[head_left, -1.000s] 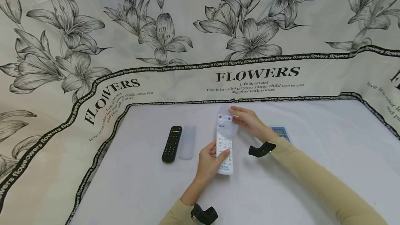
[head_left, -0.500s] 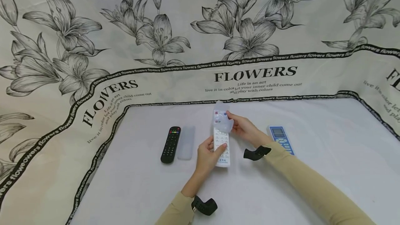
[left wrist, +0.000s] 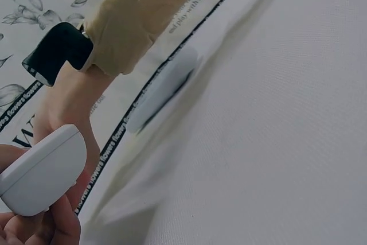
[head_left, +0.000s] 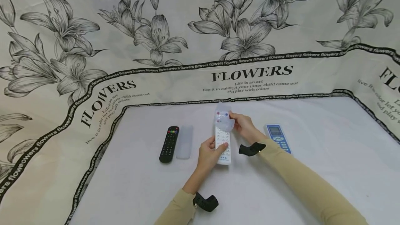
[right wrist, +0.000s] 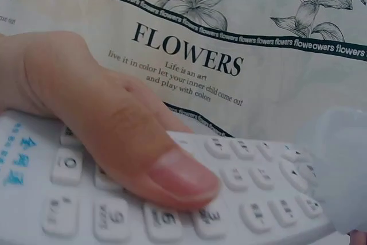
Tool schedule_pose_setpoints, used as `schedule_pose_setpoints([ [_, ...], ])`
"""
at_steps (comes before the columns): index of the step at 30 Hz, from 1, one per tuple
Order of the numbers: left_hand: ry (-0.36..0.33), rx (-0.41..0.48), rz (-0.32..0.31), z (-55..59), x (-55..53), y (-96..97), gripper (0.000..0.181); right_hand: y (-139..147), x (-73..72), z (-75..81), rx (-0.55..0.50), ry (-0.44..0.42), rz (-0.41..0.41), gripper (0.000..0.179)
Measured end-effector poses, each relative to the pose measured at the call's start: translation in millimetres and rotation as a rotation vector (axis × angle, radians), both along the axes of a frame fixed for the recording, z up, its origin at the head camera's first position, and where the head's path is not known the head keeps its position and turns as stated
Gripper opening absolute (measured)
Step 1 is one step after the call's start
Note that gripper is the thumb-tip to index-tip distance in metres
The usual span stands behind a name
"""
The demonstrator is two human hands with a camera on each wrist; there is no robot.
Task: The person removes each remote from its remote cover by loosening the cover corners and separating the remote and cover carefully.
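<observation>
My left hand (head_left: 207,155) grips the lower part of a white remote control (head_left: 223,148), its thumb lying across the keys. In the right wrist view that thumb (right wrist: 183,179) is close up, over the number keys. A translucent plastic sleeve (head_left: 225,124) covers the remote's top end, and its lower edge flares open. My right hand (head_left: 245,126) pinches the sleeve at its right side. The remote's white butt end (left wrist: 49,170) shows in the left wrist view, with left-hand fingers beneath it.
Left of the hands lie a black remote (head_left: 169,145) and a flat translucent sleeve (head_left: 185,142), side by side. Past my right forearm is a blue-and-white remote (head_left: 277,136), partly behind the sleeve of my garment. A flower-printed cloth (head_left: 175,84) borders the white table (head_left: 134,190).
The white remote and its sleeve have shifted slightly away from me. My right fingers have gone from the sleeve's top to its right side. More of the blue-and-white remote shows.
</observation>
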State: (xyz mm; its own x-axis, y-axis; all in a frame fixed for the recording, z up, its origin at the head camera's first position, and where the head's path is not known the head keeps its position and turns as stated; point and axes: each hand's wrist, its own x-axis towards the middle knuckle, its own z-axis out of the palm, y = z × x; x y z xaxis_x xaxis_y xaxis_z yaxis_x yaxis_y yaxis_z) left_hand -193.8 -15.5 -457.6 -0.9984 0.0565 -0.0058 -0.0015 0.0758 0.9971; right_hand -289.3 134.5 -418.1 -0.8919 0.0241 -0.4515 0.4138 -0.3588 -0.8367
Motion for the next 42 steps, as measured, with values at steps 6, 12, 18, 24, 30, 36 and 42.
schedule_pose_setpoints([
  [6, -0.01, 0.013, -0.025, 1.3, 1.0, 1.8, 0.049, 6, -5.6, -2.2, 0.147, 0.022, 0.029, 0.029],
  [12, -0.023, 0.013, -0.027, 0.7, 4.0, 4.3, 0.049, 9, -11.9, -2.0, 0.204, 0.019, 0.059, 0.043],
  [18, -0.036, 0.018, -0.027, 0.8, 7.7, 5.1, 0.048, 12, -14.3, -0.5, 0.21, 0.045, 0.09, 0.047],
  [24, -0.032, 0.026, -0.019, 2.9, 8.4, 6.2, 0.045, 12, -16.2, 1.9, 0.165, 0.078, 0.094, 0.008],
  [30, -0.052, 0.012, -0.019, 4.8, 11.7, 8.2, 0.046, 12, -17.9, 2.9, 0.143, 0.07, 0.082, 0.025],
  [36, -0.059, -0.001, -0.02, 4.1, 15.6, 9.8, 0.046, 13, -17.5, 1.6, 0.156, 0.048, 0.086, 0.028],
  [42, -0.055, 0.019, -0.029, 1.7, 19.2, 11.9, 0.047, 17, -18.7, 0.3, 0.155, 0.061, 0.097, 0.032],
])
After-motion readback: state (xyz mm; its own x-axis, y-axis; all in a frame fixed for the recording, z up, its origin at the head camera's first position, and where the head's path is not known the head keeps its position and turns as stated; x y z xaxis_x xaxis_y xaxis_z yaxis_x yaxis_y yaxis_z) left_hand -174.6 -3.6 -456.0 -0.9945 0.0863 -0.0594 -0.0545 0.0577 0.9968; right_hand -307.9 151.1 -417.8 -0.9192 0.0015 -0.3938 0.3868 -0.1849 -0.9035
